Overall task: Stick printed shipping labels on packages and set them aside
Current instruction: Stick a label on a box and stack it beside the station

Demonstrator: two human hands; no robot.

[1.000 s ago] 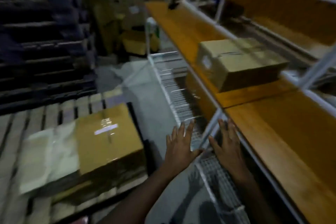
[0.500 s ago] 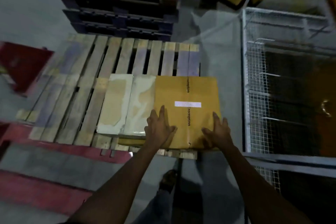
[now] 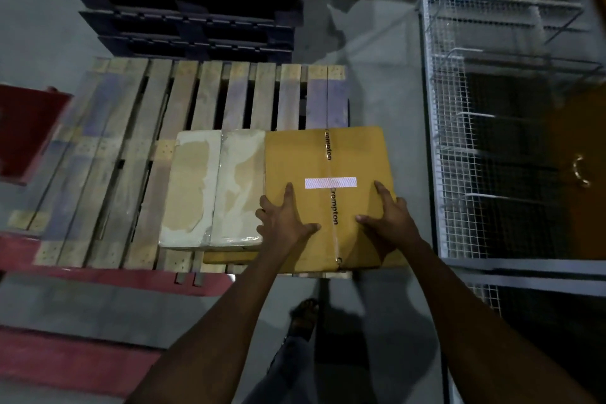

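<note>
While both hands lay flat on its lid, the brown cardboard box (image 3: pixel 328 154) sat at the near right corner of the slatted wooden pallet (image 3: pixel 213 102).
The left hand (image 3: pixel 285 220) and right hand (image 3: pixel 387 220) were spread, fingers straight, on either side of the taped seam below the white strip label (image 3: pixel 330 183), probably steadying the box. The box touched the pale wrapped package (image 3: pixel 213 187) on its left. There was room on the bare slats behind it, while the white wire-mesh cage (image 3: pixel 459 141) stood near its right side.
</note>
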